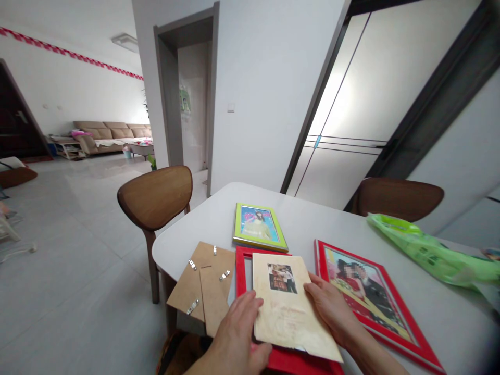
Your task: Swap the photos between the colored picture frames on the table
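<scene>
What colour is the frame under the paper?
The frame is red, best seen in the head view.

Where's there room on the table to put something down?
The table is bare left of the lime-framed photo, towards the left chair; between lime frame and right-hand red-framed photo; and between that and the green bag. It's crowded nearby: left hand, right hand, cream sheet, brown backing board.

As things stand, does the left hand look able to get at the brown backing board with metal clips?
Probably yes: the backing board lies close beside the left hand, clips facing up, with nothing visible blocking the way, though that hand is at the edge of the cream sheet.
</scene>
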